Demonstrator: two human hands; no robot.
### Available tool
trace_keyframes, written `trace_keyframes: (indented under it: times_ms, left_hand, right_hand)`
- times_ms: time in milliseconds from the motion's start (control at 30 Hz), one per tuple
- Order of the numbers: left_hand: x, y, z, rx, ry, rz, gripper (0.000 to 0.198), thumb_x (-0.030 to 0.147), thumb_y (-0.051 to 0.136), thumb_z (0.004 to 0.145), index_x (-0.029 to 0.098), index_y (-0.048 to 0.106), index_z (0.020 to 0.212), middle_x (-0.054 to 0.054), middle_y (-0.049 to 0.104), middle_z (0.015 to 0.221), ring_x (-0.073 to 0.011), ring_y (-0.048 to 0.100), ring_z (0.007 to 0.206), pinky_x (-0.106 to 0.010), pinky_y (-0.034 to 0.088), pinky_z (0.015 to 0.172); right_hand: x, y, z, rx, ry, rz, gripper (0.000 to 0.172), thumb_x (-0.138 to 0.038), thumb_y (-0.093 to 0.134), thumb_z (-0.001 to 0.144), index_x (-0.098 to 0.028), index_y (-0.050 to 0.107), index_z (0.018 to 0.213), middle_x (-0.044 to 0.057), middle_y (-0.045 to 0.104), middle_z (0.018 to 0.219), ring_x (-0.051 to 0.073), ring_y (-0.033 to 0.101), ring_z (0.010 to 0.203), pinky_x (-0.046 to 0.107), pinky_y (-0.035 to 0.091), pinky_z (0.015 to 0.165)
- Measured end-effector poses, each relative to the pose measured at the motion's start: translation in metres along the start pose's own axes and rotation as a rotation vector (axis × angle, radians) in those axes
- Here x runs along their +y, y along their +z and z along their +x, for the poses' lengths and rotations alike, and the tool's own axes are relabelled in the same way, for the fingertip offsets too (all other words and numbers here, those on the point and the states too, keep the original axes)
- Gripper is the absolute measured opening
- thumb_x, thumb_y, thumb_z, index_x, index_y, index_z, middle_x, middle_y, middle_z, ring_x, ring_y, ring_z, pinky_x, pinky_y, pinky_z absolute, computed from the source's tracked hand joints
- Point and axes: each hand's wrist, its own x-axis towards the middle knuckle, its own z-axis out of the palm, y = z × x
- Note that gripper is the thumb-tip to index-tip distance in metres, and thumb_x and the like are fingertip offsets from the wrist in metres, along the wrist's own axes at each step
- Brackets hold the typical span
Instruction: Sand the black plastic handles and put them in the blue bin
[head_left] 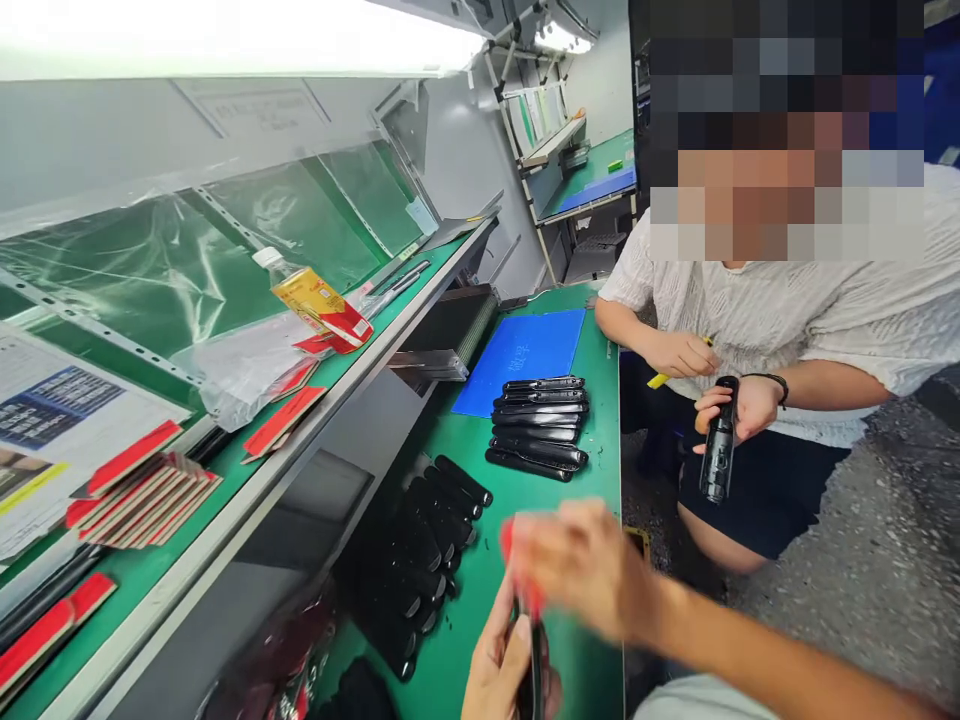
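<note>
My left hand is closed around a long, slim black part at the bottom centre. Just above it, my right hand is smeared by motion, its fingers closed on a small red thing against the top of the black part. Blur hides the red thing's exact kind. Beyond my hands, several glossy black parts lie stacked side by side, partly over a blue sheet. To the left, more black parts lie in a slanting row on the green bench.
A shelf runs along the left, bearing a yellow-and-red bottle and red-topped strips. Crumpled plastic lies at the lower left. On the right sits a person holding a black part and a yellow tool.
</note>
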Motion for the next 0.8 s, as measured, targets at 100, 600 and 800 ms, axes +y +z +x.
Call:
trace_keyframes:
  times_ms: [100, 600, 800]
  left_hand:
    - [0.001, -0.009, -0.006, -0.107, 0.042, -0.015, 0.068, 0.030, 0.092, 0.057, 0.030, 0.067, 0.121, 0.005, 0.051, 0.051, -0.0070, 0.043, 0.037, -0.019, 0.032, 0.037]
    - [0.044, 0.025, 0.014, -0.017, 0.039, -0.431, 0.039, 0.043, 0.044, 0.099, 0.015, 0.062, 0.119, 0.005, 0.042, 0.062, -0.0048, 0.035, 0.044, -0.015, 0.030, 0.038]
    - [0.028, 0.042, 0.011, 0.002, 0.105, -0.149, 0.045, 0.042, 0.073, 0.082, 0.018, 0.065, 0.120, 0.011, 0.025, 0.055, -0.0039, 0.025, 0.041, -0.014, 0.027, 0.037]
  right_hand:
    - [0.049, -0.009, 0.001, 0.107, 0.483, -0.080, 0.033, -0.031, 0.044, 0.101, -0.030, 0.065, 0.126, 0.005, 0.071, 0.124, 0.027, 0.061, 0.101, 0.048, 0.046, 0.089]
    - [-0.011, 0.012, -0.061, 0.058, 1.055, 0.716, 0.046, -0.051, 0.037, 0.100, -0.030, 0.056, 0.136, 0.007, 0.067, 0.124, 0.024, 0.064, 0.105, 0.039, 0.055, 0.088]
    - [-0.054, 0.005, -0.043, -0.045, 0.031, 0.326, 0.044, -0.043, 0.052, 0.097, -0.038, 0.049, 0.141, -0.006, 0.063, 0.137, 0.021, 0.064, 0.106, 0.036, 0.051, 0.091]
